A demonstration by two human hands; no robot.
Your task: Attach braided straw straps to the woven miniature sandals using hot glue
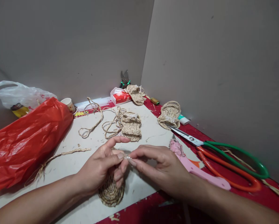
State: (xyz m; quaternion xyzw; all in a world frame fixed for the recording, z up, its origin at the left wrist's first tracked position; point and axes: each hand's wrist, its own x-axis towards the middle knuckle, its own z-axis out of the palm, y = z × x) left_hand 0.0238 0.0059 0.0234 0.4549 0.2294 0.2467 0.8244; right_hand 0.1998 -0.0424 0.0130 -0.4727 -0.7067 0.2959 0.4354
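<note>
Two plain grey walls, left wall [67, 40] and right wall [216, 62], meet in upright corner behind counter [134, 214]. Few small dark specks on right wall; thin dark line low on left wall, near edge of view. Counter top red, mostly covered by pale board [152, 124], red showing along margins. Light soft, rather dim; red strip at near edge partly in shade.
</note>
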